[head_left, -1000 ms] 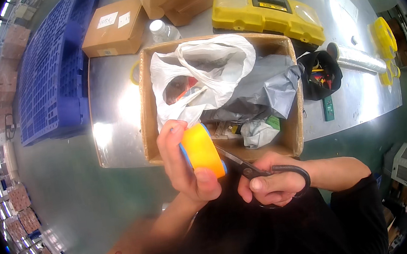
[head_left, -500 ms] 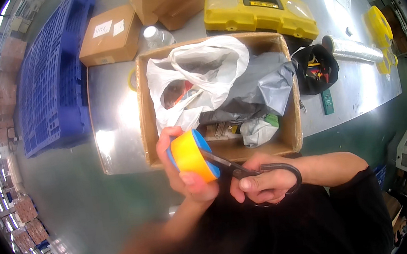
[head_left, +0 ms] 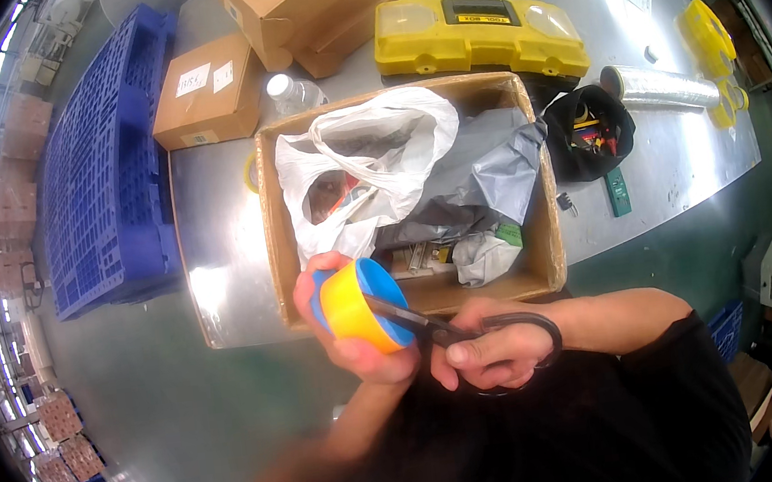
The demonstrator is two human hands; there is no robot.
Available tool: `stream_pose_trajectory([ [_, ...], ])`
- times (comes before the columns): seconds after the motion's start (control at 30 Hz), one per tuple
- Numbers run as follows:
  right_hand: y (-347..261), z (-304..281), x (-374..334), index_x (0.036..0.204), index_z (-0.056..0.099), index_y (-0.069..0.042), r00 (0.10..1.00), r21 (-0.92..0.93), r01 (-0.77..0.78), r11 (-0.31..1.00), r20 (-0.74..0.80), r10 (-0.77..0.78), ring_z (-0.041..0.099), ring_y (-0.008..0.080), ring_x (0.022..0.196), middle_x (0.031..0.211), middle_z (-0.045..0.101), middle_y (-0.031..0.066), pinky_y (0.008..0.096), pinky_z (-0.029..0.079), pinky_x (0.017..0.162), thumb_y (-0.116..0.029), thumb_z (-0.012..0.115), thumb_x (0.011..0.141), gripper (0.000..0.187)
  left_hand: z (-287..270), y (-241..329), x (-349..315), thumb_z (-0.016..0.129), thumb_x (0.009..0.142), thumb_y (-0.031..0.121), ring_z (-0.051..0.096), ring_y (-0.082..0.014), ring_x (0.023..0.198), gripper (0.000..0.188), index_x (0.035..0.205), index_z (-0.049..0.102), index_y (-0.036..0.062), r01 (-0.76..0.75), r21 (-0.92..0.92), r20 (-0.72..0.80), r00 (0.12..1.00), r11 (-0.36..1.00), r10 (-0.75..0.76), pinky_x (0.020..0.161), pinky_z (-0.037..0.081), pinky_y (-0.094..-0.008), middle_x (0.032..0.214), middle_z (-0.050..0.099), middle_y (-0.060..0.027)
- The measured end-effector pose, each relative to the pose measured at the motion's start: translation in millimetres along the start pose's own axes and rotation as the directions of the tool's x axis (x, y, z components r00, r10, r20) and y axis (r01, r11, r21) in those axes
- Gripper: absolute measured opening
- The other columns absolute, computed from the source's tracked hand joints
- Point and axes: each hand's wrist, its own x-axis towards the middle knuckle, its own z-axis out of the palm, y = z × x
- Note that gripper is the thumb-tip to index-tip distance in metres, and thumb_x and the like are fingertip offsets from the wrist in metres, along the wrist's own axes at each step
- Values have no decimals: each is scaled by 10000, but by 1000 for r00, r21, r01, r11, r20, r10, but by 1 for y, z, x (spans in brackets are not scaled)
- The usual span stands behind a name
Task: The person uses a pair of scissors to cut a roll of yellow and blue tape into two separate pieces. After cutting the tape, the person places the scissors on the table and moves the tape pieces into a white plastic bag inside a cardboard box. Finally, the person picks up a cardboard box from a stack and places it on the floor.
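My left hand (head_left: 378, 364) is wrapped round a roll of tape (head_left: 346, 308), yellow on its outer band and blue on its end faces. My right hand (head_left: 492, 354) grips black-handled scissors (head_left: 538, 321). Their dark blades meet the roll at the border of its yellow band and blue face; the tips' exact contact is hard to make out. Both hands are over the near edge of an open cardboard box (head_left: 548, 214). Inside it lie a white plastic bag (head_left: 416, 167), a grey plastic bag (head_left: 491, 169) and a small crumpled white bundle (head_left: 486, 257).
Behind the box are a yellow toolbox (head_left: 478, 38), a clear bottle (head_left: 295, 93) and cardboard boxes (head_left: 211, 99). A black pouch of tools (head_left: 588, 149) and a shiny wrapped roll (head_left: 666, 87) lie right on the metal table (head_left: 228, 258). Blue pallets (head_left: 106, 176) stand left.
The view has shifted slightly, so the table and box appear a little lower and further left. The roll has tilted a bit, showing more of its blue face, with the scissors still against it.
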Motion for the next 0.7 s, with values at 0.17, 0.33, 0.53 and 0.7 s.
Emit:
stream_pose_trajectory([
  [0.17, -29, 26, -25, 978, 583, -11, 977, -73, -185, 980, -125, 175, 381, 82, 380, 567, 471, 18, 242, 316, 362, -542, 520, 961, 535, -25, -21, 19, 392, 929, 512, 529, -331, 1041, 721, 1464, 283, 41, -354, -98, 231, 901, 930, 368, 877, 455, -396, 1300, 445, -294],
  [0.33, -59, 42, -50, 1008, 606, -21, 954, -196, -270, 943, -183, 235, 446, 70, 449, 611, 522, 13, 229, 333, 397, -532, 521, 965, 519, -36, -5, 43, 423, 897, 611, 543, -351, 1016, 783, 1478, 304, 100, 17, -283, 81, 997, 959, 6, 875, 468, -397, 1285, 468, -291],
  [0.53, -49, 30, -32, 1049, 600, -48, 744, -587, 62, 807, -512, -429, 580, 77, 686, 766, 616, 14, 238, 468, 619, -282, 778, 836, 364, -36, 10, 41, 443, 886, 679, 516, -335, 1117, 772, 1452, 341, 165, 302, -484, 359, 925, 821, -128, 930, 457, -422, 1324, 449, -237],
  [0.7, -37, 25, 17, 1170, 544, -49, 558, -773, 292, 564, -341, -757, 564, 93, 746, 881, 622, 31, 253, 475, 650, -312, 888, 686, 650, -23, 23, 29, 469, 840, 761, 488, -335, 1185, 833, 1454, 311, 222, 192, -262, 380, 921, 946, -81, 1000, 433, -443, 1346, 424, -214],
])
